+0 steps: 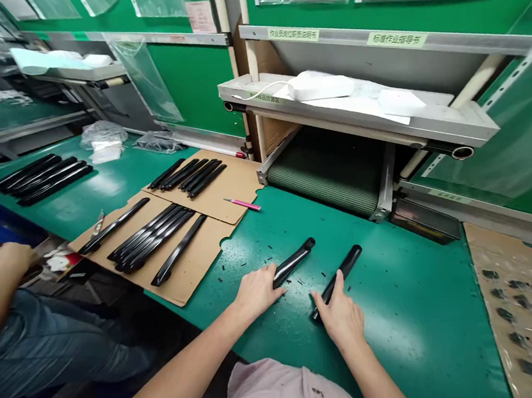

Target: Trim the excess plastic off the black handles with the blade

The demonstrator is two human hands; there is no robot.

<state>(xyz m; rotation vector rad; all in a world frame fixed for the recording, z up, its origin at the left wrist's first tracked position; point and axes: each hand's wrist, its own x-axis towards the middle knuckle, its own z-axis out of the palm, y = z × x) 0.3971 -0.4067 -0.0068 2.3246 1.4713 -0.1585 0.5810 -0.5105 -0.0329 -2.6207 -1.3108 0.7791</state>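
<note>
My left hand (pixel 258 293) is closed round the lower end of a glossy black plastic strip (pixel 296 261), whose far end points away to the right. To its right, my right hand (pixel 344 317) grips a second black plastic strip (pixel 350 261), thumb on one side and index finger along the other. Both strips slant over the green tabletop (pixel 403 324). Small black scraps (pixel 268 256) are scattered around them. The undersides of both strips and some of my fingers are hidden.
Black strips (pixel 156 236) lie in rows on cardboard (pixel 215 255) at left, near a pink pen-like tool (pixel 242 204). Behind is a conveyor belt (pixel 329 170) under a shelf (pixel 356 113). Dark pieces sit on a cardboard sheet (pixel 493 327) at right. Another person's hand (pixel 11 260) is far left.
</note>
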